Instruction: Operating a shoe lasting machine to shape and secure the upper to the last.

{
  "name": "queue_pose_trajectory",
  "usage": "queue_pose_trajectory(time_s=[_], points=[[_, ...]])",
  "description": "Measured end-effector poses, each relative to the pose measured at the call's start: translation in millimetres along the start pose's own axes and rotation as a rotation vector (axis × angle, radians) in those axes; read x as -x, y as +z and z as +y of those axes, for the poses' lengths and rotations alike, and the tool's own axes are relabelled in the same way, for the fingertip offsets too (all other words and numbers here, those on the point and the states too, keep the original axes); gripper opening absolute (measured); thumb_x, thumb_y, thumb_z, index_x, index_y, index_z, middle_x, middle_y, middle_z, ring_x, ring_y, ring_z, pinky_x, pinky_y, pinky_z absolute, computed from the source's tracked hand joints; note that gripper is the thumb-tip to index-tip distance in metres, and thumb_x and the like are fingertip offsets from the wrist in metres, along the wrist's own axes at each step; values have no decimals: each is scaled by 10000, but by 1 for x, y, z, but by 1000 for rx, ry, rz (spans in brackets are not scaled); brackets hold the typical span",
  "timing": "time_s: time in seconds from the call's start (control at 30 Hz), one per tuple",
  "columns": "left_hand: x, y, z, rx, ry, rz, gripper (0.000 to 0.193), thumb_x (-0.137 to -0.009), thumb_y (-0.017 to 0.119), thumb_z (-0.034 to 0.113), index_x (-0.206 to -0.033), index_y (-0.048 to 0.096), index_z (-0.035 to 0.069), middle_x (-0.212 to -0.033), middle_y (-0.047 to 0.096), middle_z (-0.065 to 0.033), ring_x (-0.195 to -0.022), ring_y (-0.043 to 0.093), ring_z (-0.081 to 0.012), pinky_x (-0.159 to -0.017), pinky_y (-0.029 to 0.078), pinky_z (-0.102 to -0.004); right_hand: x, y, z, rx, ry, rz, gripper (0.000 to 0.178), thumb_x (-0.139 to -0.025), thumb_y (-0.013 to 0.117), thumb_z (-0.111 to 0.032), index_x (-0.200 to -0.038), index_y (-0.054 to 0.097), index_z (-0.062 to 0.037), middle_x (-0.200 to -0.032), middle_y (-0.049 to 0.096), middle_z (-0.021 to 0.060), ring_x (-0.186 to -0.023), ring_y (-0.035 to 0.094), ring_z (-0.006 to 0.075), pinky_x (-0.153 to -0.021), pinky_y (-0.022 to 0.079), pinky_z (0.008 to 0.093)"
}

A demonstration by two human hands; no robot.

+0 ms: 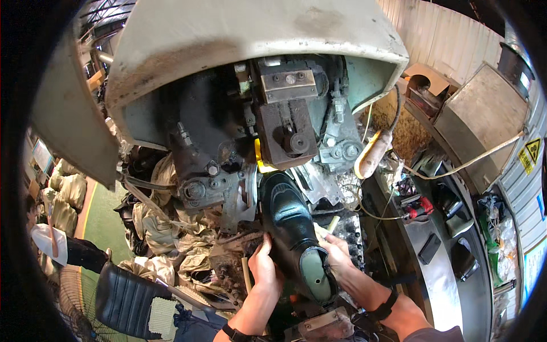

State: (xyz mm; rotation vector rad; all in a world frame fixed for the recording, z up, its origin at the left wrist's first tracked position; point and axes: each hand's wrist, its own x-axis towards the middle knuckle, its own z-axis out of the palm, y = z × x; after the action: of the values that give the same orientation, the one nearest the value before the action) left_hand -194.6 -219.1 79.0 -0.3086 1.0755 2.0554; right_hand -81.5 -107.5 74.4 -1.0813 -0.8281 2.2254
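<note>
A black leather shoe upper (283,208) on a pale green last (316,276) lies with its toe under the dark metal head (289,134) of a large machine. Its heel end points back toward me. My left hand (265,267) holds the left side of the shoe near the heel, thumb up along the leather; its other fingers are partly hidden. On the opposite side my right hand (337,257) grips the shoe beside the heel opening. Something pale yellow shows at its fingertips. Metal plates (242,196) flank the toe, and a yellow part (262,157) sits just above it.
A big grey hood (245,34) arches over the machine. At right, a handle-shaped pale block (373,154) hangs on a cable, near a bench with a phone (429,248) and a red tool (420,208). Sacks (165,228), a black chair (125,299) and another person (54,242) are at left.
</note>
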Motion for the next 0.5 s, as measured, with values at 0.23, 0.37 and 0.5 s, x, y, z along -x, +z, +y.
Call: queue_pose_trajectory(time_s=[0.23, 0.37, 0.5], points=[[-14, 7, -13, -77, 129, 98, 382, -1011, 585, 273, -1178, 640, -66, -1152, 678, -134, -1001, 645, -233, -903, 507, -365, -34, -19, 22, -124, 6, -135, 382, -974, 601, -30, -1351, 545, -45, -1033, 694, 60, -832, 676, 143, -726, 577, 287], [-35, -4, -25, -56, 159, 91, 357, -1009, 593, 274, -1125, 665, -56, -1097, 691, -106, -970, 636, -198, -885, 497, -335, -56, -26, 37, -159, -16, -157, 394, -979, 594, -36, -1367, 530, -56, -1059, 692, 68, -859, 677, 150, -741, 577, 290], [-45, -10, -36, -62, 287, 118, 335, -1004, 608, 274, -1083, 682, -43, -1053, 696, -72, -926, 621, -159, -861, 484, -303, -62, -24, 36, -118, -36, -190, 396, -984, 593, -45, -1373, 523, -61, -1072, 692, 77, -859, 680, 152, -738, 579, 291]])
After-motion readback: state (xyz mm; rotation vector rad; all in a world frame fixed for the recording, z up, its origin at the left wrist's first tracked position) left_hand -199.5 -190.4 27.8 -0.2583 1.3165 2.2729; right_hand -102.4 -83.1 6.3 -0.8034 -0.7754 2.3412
